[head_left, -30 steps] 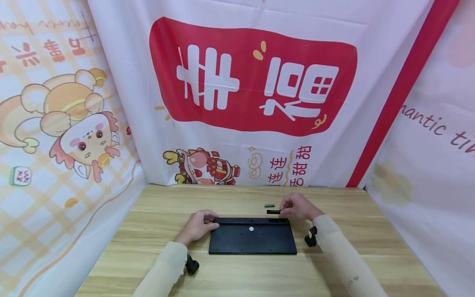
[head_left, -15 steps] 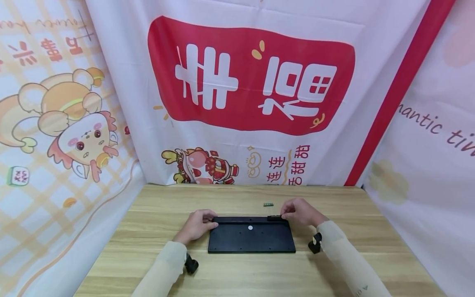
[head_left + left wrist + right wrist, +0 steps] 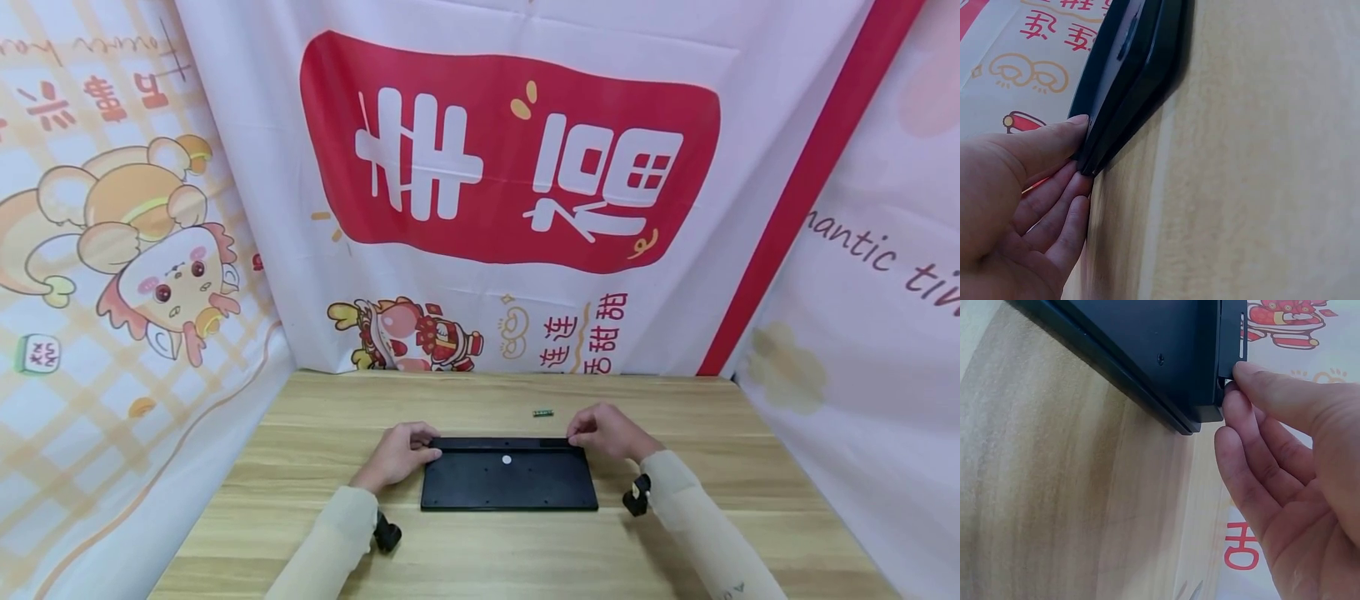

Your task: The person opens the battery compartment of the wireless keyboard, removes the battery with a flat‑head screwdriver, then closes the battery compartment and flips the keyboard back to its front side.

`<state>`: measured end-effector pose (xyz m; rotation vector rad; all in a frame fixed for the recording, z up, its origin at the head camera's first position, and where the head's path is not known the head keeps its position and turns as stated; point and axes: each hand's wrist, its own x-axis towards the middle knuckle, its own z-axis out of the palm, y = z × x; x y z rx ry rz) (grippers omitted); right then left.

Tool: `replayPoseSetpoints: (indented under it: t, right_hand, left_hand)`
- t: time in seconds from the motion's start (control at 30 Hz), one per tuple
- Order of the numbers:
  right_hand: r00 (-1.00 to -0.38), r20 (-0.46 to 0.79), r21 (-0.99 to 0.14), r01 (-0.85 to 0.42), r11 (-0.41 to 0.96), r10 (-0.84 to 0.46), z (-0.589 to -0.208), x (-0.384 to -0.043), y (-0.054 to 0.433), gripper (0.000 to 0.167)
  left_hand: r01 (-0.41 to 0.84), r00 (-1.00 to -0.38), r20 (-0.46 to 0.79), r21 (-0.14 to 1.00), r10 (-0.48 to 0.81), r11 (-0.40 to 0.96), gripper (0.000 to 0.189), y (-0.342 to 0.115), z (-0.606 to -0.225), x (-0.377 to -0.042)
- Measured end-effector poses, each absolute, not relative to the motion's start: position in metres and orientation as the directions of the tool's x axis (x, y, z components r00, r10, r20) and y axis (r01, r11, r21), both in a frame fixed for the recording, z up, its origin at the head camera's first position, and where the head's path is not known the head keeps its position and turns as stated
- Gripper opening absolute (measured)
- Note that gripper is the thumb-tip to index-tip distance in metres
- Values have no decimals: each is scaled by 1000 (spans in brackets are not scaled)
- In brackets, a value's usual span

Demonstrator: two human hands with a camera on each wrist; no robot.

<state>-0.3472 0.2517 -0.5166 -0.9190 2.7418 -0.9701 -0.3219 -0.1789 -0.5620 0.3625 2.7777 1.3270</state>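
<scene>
A black keyboard (image 3: 510, 487) lies underside up on the table, a small round white sticker near its middle. My left hand (image 3: 397, 454) grips its far left corner; in the left wrist view the thumb (image 3: 1054, 140) is on top and the fingers are below the edge. At the far right corner, my right hand (image 3: 607, 429) pinches a thin black battery cover (image 3: 1233, 337) between thumb and index finger. The cover stands against the keyboard's raised far edge, over the battery slot; whether it is seated cannot be seen. Beyond the keyboard lies a green battery (image 3: 543, 412).
The wood-grain table (image 3: 487, 558) reaches back to a white printed cloth (image 3: 510, 333) hanging behind it. Printed cloths also hang on the left and right sides. A black wrist device (image 3: 387, 533) is strapped to each forearm.
My right hand has brought the battery cover from beside the green battery toward me onto the keyboard's far right edge, where it now lies flatter. My left hand stays at its corner.
</scene>
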Motion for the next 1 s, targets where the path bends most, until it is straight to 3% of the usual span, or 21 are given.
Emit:
replayPoseSetpoints:
  t: [0.17, 1.0]
  right_hand:
    - [-801, 108, -571, -535, 623, -589, -512, -348, 251, 8]
    - [-851, -7, -497, -453, 740, -525, -507, -351, 242, 3]
  left_hand:
    - [194, -971, 63, 773, 231, 604, 19, -179, -562, -322]
    - [178, -975, 54, 775, 217, 607, 19, -178, -560, -320]
